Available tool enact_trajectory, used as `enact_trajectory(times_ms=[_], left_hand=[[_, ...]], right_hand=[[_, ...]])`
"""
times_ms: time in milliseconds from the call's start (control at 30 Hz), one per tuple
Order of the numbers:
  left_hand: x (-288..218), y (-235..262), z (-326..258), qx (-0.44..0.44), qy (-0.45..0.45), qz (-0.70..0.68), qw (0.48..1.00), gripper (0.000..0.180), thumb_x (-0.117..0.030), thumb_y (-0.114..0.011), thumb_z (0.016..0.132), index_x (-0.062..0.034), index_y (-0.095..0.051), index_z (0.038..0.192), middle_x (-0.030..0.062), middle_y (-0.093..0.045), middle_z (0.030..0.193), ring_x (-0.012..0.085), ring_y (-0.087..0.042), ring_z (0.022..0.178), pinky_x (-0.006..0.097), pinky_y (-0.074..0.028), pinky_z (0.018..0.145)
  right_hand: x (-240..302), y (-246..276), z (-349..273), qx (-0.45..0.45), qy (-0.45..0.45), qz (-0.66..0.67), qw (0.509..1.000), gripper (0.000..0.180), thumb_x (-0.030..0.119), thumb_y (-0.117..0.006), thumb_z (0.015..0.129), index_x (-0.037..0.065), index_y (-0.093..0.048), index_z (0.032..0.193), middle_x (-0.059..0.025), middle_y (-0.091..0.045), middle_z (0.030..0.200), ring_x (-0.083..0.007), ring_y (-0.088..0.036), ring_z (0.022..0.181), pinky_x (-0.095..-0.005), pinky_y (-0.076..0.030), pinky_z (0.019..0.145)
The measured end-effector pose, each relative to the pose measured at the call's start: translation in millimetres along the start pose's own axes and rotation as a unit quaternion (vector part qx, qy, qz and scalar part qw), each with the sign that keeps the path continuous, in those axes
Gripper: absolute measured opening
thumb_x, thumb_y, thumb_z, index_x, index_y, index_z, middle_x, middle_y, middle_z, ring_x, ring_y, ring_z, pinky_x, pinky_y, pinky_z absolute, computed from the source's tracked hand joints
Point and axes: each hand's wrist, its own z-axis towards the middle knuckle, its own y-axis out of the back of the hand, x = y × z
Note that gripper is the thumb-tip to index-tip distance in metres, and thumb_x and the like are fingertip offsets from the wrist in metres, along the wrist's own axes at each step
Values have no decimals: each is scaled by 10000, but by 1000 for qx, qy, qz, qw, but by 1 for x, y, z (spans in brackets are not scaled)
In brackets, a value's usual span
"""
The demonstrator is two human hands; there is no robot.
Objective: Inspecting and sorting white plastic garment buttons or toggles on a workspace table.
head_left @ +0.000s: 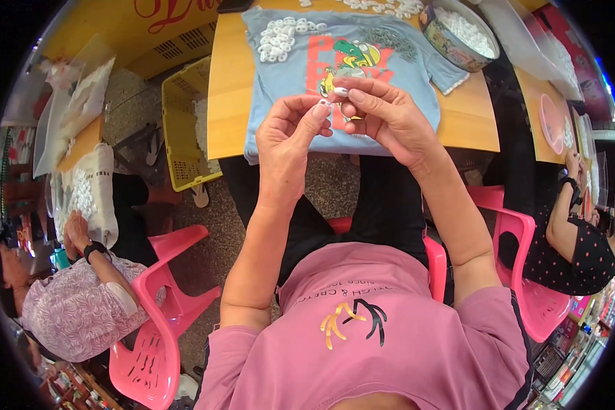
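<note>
Both my hands are raised over a light blue T-shirt [280, 89] spread on the table. My left hand [290, 130] pinches a small white piece [325, 104] between thumb and forefinger. Close beside it, my right hand [386, 113] pinches another small white piece [341, 91], glossy and rounded. Whether the two pieces touch, I cannot tell. On the shirt's far left lies a pile of white oval pieces with holes [278, 42]. A scatter of small dark thin parts [393, 42] lies on its far right.
A round tub [451, 49] full of white pieces stands at the table's [468, 119] far right corner. Left of the table is a yellow crate [181, 154]. People sit on pink chairs [160, 321] at both sides, with their hands over white pieces.
</note>
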Motion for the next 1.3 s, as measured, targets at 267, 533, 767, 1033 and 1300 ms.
enact_trajectory(times_ms=[267,533,767,1033,1300], left_hand=[[3,-14,-10,29,4,-22,999,162,-91,-660,905,10,-606,1020,61,-654,920,105,-618,781,242,-510,711],[1,-16,-17,24,5,-21,999,158,-84,-658,905,14,-605,1018,66,-655,910,108,-616,763,237,-506,697],[1,-14,-17,36,-10,-20,999,160,-80,-662,900,16,-602,1014,73,-656,897,109,-605,737,235,-500,682],[-3,-17,-19,15,-26,29,999,164,-94,-661,901,17,-598,1004,69,-653,878,103,-604,726,233,-501,664],[-3,-19,-18,10,-21,33,999,166,-100,-664,899,15,-597,998,65,-648,877,101,-603,729,230,-502,666]], right_hand=[[-12,-5,-14,-46,61,3,997,285,69,-644,905,4,-612,1180,-64,-650,996,-120,-622,854,-288,-552,761],[-15,-6,-22,-26,69,75,994,246,63,-630,911,-4,-618,1148,-68,-661,961,-138,-638,858,-326,-550,805],[-18,-16,-27,-57,130,20,990,218,69,-630,914,-3,-627,1119,-68,-668,934,-135,-642,839,-311,-546,776],[-22,-20,-25,-97,180,-66,977,198,68,-622,921,-5,-622,1105,-60,-658,918,-125,-636,834,-280,-548,756],[-21,-17,-25,-101,197,-40,974,195,68,-624,920,-8,-618,1100,-53,-646,906,-114,-623,811,-276,-552,739]])
